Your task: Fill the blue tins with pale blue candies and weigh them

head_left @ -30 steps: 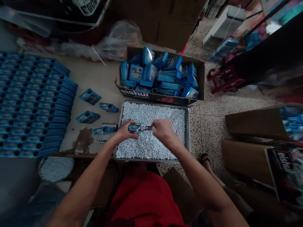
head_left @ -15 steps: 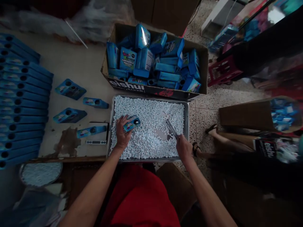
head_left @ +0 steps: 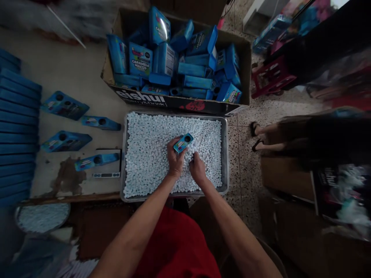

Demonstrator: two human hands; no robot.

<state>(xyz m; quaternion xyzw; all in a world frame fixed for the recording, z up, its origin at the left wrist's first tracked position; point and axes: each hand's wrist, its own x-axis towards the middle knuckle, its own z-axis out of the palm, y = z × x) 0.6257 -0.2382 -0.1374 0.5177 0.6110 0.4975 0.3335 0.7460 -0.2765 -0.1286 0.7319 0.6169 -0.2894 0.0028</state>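
A shallow metal tray is filled with small pale-blue candies. Above its middle, my left hand is closed around a small blue candy box, tilted, with a dark round hole facing up. Close on its right, my right hand is a fist low over the candies. It grips a narrow metal tool, now mostly hidden by the hand and the candies. Left of the tray, several blue boxes stand on the table, one of them on a small scale.
Behind the tray, a cardboard carton holds many blue boxes. Rows of blue boxes line the left side. A round container of candies sits lower left. Another person's feet are on the floor at right, near a red stool.
My left hand has carried the box rightward to the tray's middle. My right hand has come left with the tool, which has dropped largely out of sight. The two hands are now close together.
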